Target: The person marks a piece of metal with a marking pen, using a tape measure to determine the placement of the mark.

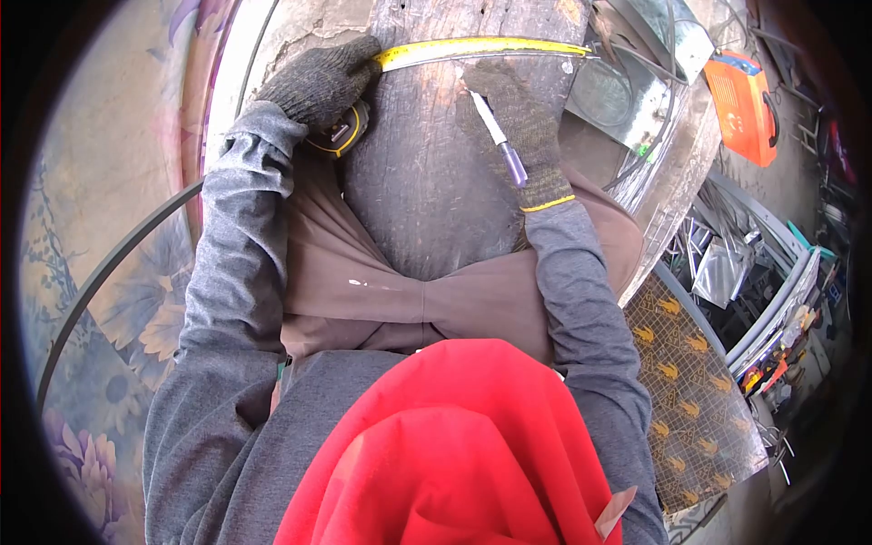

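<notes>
Left hand: dark knit glove, left hand [320, 80] closed around the tape measure at upper left of the frame, fingers curled at the spot where the blade comes out
Tape measure: case [340, 134] black with yellow trim, mostly covered by the left hand, sitting just below it at the left edge of the worktop
Blade: yellow blade [481, 47] drawn out to the right, lying across the worktop at top centre of the frame, far end near the worktop's right edge
Strip: thin pale strip along the blade's lower edge, too small to tell what it is
Right hand: same glove, yellow cuff edge, right hand [538, 127] gripping the marker, upper right of centre
Marker: white and purple marker [500, 141], tilted, white end pointing up-left just below the blade; can't tell if the tip touches anything
Worktop: dark worn wooden worktop [427, 191], top centre, between the person's brown trouser legs [354, 291]
Right side: shiny sheet metal [607, 104] beside the worktop, orange box [740, 113] at upper right, patterned board [686, 409] at lower right
Left side: floral cloth [136, 313]
Bottom centre: red cloth [454, 436]
</notes>
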Tool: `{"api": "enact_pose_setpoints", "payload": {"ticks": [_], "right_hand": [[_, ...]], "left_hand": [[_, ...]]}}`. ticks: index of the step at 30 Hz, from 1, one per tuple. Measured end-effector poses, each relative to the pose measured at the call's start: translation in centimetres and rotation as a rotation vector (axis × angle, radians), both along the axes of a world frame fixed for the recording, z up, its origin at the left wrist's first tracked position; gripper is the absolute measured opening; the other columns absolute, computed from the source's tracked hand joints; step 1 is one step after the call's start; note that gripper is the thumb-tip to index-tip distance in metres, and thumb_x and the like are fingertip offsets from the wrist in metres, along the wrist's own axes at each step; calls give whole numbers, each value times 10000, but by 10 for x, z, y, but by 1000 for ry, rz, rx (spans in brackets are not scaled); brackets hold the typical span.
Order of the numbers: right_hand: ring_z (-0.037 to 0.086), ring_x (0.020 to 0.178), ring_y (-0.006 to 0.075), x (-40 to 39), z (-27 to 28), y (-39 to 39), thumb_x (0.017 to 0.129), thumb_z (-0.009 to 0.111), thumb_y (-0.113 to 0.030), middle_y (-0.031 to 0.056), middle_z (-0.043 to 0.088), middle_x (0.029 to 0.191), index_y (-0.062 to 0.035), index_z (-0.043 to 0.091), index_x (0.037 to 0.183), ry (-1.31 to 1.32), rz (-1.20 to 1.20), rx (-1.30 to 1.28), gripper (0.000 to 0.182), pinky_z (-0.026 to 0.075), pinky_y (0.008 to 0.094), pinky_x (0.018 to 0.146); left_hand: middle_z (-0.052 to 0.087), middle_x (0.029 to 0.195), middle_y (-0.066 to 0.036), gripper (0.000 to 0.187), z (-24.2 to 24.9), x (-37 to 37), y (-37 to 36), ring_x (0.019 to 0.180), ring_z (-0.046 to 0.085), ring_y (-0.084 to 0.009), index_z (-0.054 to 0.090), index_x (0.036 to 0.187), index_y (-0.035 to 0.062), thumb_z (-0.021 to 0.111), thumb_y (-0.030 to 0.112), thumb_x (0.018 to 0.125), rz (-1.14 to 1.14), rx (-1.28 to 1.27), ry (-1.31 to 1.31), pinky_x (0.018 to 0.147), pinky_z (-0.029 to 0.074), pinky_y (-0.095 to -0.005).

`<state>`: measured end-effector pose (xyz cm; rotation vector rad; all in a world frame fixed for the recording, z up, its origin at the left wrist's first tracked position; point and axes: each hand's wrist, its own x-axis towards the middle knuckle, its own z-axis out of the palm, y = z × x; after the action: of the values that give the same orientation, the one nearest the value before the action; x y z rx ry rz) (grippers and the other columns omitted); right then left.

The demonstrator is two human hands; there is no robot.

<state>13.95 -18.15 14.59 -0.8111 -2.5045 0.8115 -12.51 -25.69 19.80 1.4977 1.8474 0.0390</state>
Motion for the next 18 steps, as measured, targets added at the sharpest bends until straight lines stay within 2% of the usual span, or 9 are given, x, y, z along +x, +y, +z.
{"api": "enact_pose_setpoints", "payload": {"ticks": [7, 10, 13, 16, 18], "right_hand": [[567, 1166, 264, -3, 7, -1, 870, 616, -263, 82, 621, 1180, -148, 598, 1171, 29, -5, 71, 323, 405, 403, 1067], [571, 1156, 263, -2, 8, -1, 859, 624, -258, 84, 625, 1171, -138, 604, 1155, 28, 20, 62, 320, 399, 402, 1074], [576, 1145, 260, -3, 6, -3, 854, 626, -257, 84, 628, 1158, -140, 609, 1141, 51, -21, 48, 311, 388, 398, 1085], [575, 1153, 255, -2, 1, -3, 854, 628, -256, 84, 629, 1155, -145, 603, 1162, 47, -19, 15, 327, 373, 394, 1101], [575, 1155, 251, -3, -3, -1, 855, 630, -252, 85, 631, 1150, -151, 598, 1176, 36, 7, 91, 338, 367, 390, 1108]], "left_hand": [[662, 1098, -167, 398, -5, -1, -3, 987, 649, -335, 535, 1321, 170, 438, 385, 1000, -25, 59, 57, 893, 493, -441], [661, 1101, -168, 402, 2, 0, 0, 989, 648, -339, 533, 1324, 171, 436, 390, 1000, -9, -3, 46, 899, 490, -441], [664, 1092, -169, 406, 1, 0, -1, 984, 649, -339, 526, 1333, 177, 431, 393, 1002, 18, -28, 17, 893, 493, -439], [669, 1062, -166, 393, -5, -2, -4, 957, 655, -337, 539, 1308, 172, 431, 393, 1001, -17, 58, 37, 870, 500, -439], [671, 1019, -163, 372, -3, 0, -4, 924, 661, -334, 551, 1277, 162, 440, 382, 999, -21, 77, 45, 838, 506, -444]]}}
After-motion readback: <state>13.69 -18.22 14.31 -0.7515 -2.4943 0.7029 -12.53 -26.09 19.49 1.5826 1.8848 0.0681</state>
